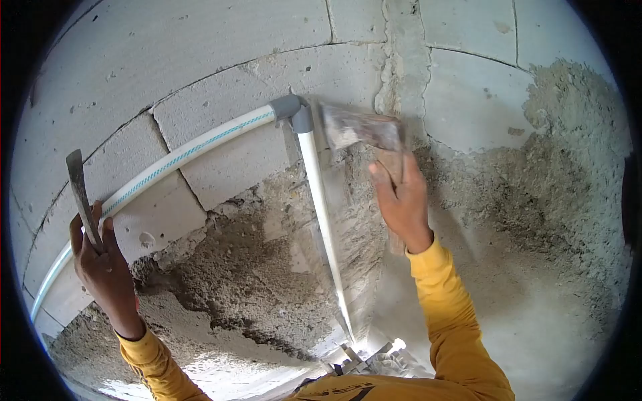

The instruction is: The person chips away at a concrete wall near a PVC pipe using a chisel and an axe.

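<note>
My right hand [406, 200] is wrapped round the wooden handle of a hatchet [364, 128], whose metal head is slightly blurred. The head points left, close beside the grey elbow fitting [303, 115] in this view. From that elbow one white pipe [321, 207] runs down, and another white pipe with blue markings [184, 152] curves away to the left along the wall. At the left, my left hand [103, 274] grips a flat metal chisel [80, 190] with its wide end upward. The fingers of this hand overlap the left pipe.
Pale block wall [221, 87] with dark joints stands ahead. Rough grey mortar [227, 281] covers its lower left part, and more rough mortar [555, 174] lies at the right. Below the vertical pipe, pale objects [374, 361] sit close to my body.
</note>
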The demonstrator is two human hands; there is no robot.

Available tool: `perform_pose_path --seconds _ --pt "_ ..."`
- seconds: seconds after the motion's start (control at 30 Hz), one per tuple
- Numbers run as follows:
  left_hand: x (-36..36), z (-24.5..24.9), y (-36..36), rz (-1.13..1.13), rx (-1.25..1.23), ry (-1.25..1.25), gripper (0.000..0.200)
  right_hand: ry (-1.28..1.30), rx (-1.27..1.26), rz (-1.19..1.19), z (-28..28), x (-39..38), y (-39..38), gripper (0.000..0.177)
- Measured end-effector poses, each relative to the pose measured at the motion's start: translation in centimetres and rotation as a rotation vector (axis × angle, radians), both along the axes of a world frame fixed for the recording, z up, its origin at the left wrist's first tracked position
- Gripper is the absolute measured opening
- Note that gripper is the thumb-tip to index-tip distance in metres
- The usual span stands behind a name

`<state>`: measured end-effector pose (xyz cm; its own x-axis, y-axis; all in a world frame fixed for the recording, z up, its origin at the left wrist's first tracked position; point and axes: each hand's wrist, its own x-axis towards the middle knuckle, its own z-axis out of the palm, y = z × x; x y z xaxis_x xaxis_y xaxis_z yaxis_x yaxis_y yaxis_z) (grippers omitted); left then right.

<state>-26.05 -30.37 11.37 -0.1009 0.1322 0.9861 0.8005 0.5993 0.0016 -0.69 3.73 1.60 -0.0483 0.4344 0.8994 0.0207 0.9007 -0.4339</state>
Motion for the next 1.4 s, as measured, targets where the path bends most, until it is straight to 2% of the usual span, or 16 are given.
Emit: perform_pose_path --seconds 0.27,0.33,0.47,0.53,0.63,0.67,0.7,0.77,0.8,0.87,0.9,0.97,1.03,1.1,1.2,1.4 --pt "-0.8 -0.2 -0.4 -0.036 -0.037 0.076 0.024 0.328 -0.306 0.397 -5.9 3.8 -4.3 0.022" --pt "-1.0 -0.5 -0.6 -0.028 -0.043 0.082 0.024 0.227 -0.482 0.297 -9.4 4.8 -5.6 0.022" --pt "0.4 -1.5 -1.3 -0.128 0.028 0.064 0.028 -0.128 -0.778 0.191 -22.4 7.8 -9.6 0.012" --pt "1.3 -3.5 -1.5 -0.292 0.17 -0.068 0.028 -0.461 -0.94 0.017 -30.6 10.0 -12.2 0.024" --pt "3.9 -7.0 -4.4 -0.834 0.251 -0.611 0.025 -1.161 -0.603 -0.254 -44.4 15.1 -16.8 0.059" --pt "3.7 -9.2 -6.2 -1.05 0.207 -0.747 0.026 -1.252 -0.695 -0.214 -46.0 16.6 -19.3 0.054" --pt "3.4 -11.3 -8.1 -1.219 0.029 -0.983 0.031 -1.366 -1.072 -0.01 -47.3 18.2 -20.9 0.071" --pt "7.0 -13.5 -6.2 -1.065 0.172 -1.259 0.02 -1.615 -0.994 0.001 -55.9 23.0 -25.4 0.069" --pt "5.2 -16.9 -6.1 -1.286 -0.063 -1.27 0.019 -1.639 -1.092 0.011 -57.5 24.7 -27.8 0.067" --pt "4.5 -21.6 -4.9 -1.184 -0.489 -1.43 0.021 -1.596 -1.252 -0.093 -57.4 27.8 -31.7 0.065" --pt "4.6 -23.8 -3.9 -1.228 -0.557 -1.206 0.02 -1.559 -1.31 -0.152 -57.3 29.2 -33.4 0.064" --pt "4.8 -26.4 -3.9 -1.133 -0.829 -1.476 0.015 -1.477 -1.384 -0.262 -57.5 31.7 -36.8 0.061" --pt "2.8 -39.6 -5.6 -1.169 -1.075 -0.815 0.01 -1.396 -1.395 -0.35 -59.3 34.1 -40.4 0.059" --pt "3.3 -39.1 -7.5 -0.956 -1.166 -1.853 0.01 -1.336 -1.364 -0.413 -62.1 35.8 -44.0 0.058" --pt "1.8 -52.0 -10.5 -1.036 -1.62 -1.138 0.023 -1.288 -1.535 -0.472 -58.3 32.0 -42.9 0.058" --pt "3.5 -59.7 -7.8 -0.801 -1.665 -1.406 0.022 -1.246 -1.601 -0.535 -57.4 26.7 -41.6 0.057"
